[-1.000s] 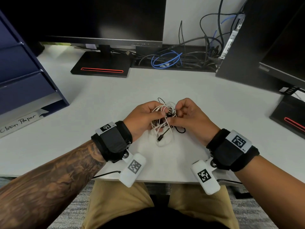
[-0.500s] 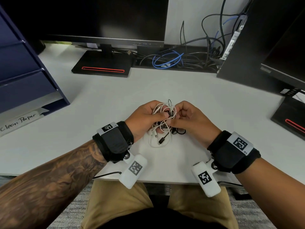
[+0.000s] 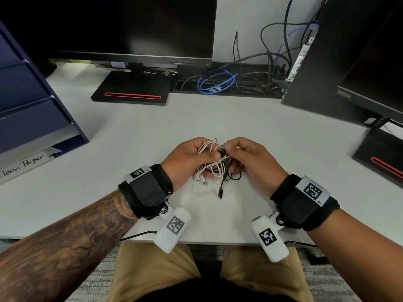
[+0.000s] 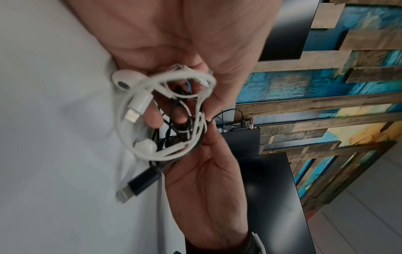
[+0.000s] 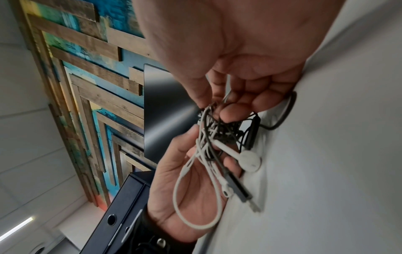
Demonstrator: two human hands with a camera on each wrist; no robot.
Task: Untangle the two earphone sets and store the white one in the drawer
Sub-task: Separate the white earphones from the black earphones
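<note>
Even, diffuse lighting is seen in the head view; the white desk (image 3: 272, 136) is bright, with soft shadows. Straight edges are bowed by wide-angle distortion. Faint glare is noted on the dark monitor (image 3: 139, 25). Both wrist views are motion-blurred, the tangled cables (image 4: 165, 111) softest.

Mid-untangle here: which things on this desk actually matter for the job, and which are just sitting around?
Job:
white earphones
black earphones
left hand
right hand
blue drawer unit

Just lying about:
monitors
blue cable
paper label
</note>
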